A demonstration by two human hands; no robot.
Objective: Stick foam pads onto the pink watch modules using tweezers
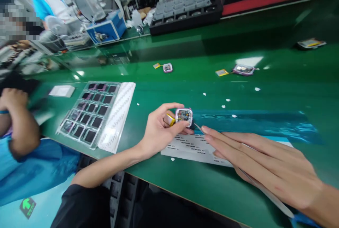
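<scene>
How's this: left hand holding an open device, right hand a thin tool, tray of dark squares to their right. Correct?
Not quite: the left hand does hold the open device, the right hand the thin tool, but the head view shows the tray of dark squares to their left, not right.

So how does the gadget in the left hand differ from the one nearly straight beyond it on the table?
The held gadget is in the left hand; the far gadget lies on the green table. The held gadget's yellow pouch nestles in that hand; the far gadget's pouch lies beside it. A metal tool points toward the held gadget, but not the far one. Both are open, pinkish-edged, and show circuitry.
</scene>
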